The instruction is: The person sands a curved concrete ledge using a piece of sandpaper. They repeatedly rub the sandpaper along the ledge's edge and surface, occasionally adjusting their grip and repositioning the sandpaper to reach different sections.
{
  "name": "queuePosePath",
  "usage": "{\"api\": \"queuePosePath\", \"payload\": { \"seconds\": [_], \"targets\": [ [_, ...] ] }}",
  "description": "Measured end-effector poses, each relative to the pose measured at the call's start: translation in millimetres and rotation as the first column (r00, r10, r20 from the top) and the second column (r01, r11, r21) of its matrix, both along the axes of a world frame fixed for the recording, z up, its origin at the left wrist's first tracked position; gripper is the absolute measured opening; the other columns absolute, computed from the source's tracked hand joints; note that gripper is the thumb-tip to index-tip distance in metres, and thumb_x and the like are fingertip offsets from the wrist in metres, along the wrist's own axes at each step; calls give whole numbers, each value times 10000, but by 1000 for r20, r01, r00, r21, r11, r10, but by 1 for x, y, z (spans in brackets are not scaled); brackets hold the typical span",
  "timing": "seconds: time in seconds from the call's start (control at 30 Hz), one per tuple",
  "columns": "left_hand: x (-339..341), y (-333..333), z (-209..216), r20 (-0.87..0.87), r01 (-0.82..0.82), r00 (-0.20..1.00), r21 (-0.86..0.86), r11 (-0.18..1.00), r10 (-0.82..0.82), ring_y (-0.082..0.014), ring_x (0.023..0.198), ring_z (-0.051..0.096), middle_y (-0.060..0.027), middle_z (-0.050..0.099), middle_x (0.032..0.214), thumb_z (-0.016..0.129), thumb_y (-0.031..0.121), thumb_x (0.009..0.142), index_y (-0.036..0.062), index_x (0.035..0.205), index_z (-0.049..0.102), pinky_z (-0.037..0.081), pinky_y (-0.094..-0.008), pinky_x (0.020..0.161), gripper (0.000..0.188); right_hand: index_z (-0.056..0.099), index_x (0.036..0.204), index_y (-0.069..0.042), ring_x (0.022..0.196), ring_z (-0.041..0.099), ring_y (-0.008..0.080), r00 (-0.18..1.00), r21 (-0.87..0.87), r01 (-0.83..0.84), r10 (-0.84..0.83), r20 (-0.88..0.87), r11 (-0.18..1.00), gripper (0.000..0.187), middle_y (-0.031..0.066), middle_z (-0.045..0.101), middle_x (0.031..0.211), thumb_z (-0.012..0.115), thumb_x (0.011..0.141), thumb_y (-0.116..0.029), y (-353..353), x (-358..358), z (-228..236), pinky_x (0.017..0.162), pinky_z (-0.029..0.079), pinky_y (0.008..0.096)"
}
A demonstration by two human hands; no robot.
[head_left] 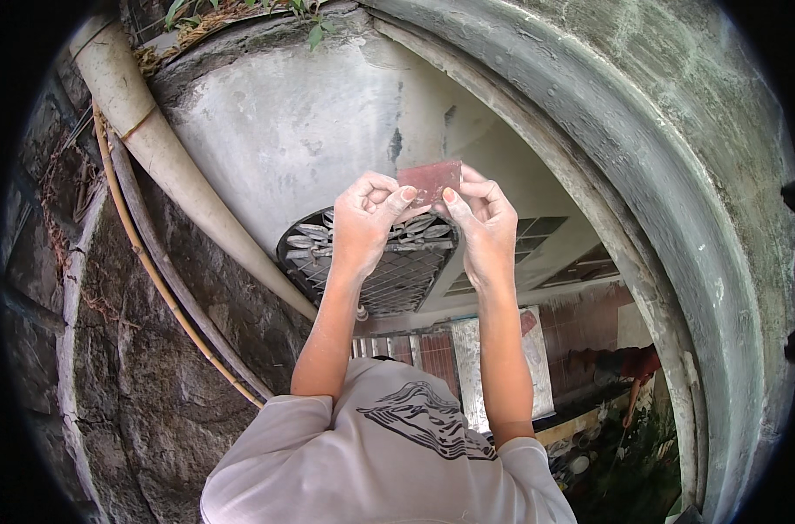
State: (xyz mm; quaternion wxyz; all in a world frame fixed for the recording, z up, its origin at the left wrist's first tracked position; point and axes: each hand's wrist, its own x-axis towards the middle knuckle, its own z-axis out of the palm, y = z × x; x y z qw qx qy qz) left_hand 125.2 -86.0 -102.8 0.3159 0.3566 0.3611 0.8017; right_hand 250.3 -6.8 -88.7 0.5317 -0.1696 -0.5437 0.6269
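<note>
Spanning both hands, a flat, rectangular dull-red sheet (430,180) is pinched at left by the dust-whitened left hand (368,210) and at right by the dusty right hand (486,218). Behind, a dark metal mesh grille (375,286) is partly hidden by the hands; a round off-white pipe (188,170) is noted to the left, a curved grey concrete edge (729,306) to the right.

A thick pale pipe (181,162) slants left of a latticed window grille (388,279).
</note>
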Motion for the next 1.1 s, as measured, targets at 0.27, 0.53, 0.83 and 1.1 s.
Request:
{"api": "queuePosePath", "payload": {
  "seconds": [0.27, 0.53, 0.83, 1.1],
  "targets": [
    [0, -10, 7, -262, -120, 962, -132, 984, 82, -160, 933, 674, -171, 689, 1034, 682, -40, 868, -38, 1012, 568, 547, -256, 823, 184, 571, 912, -5, 789, 659, 124, 990, -27, -79, 81, 115, 997, 140, 108, 671, 886, 707, 875, -8, 6, 11, 1, 723, 602, 293],
    [4, -1, -9, -479, -440, 806, -89, 894, 349, -152, 857, 685, -153, 700, 910, 672, -99, 842, -30, 966, 543, 568, -263, 724, 192, 560, 967, 31, 790, 661, 119, 991, 26, -64, 61, 116, 998, 147, 119, 683, 918, 665, 869, 63, -5, 3, 2, 722, 597, 279],
    [-15, -7, 3, -198, 53, 977, -129, 990, -78, -160, 903, 667, -145, 698, 987, 663, 0, 897, -68, 1091, 628, 558, -278, 789, 208, 604, 1104, 79, 815, 666, 132, 981, 95, -103, 85, 173, 990, 223, 139, 690, 960, 650, 893, 27, 1, 13, -3, 715, 593, 279],
    [-3, 0, -3, -552, -440, 793, -228, 868, 257, -86, 762, 650, -81, 727, 883, 644, 48, 926, -68, 1003, 698, 520, -231, 720, 149, 592, 1196, 82, 854, 662, 129, 944, -21, -262, 261, 204, 965, 321, 136, 692, 1031, 668, 907, -37, 10, 10, -12, 721, 588, 275]
  ]
}}
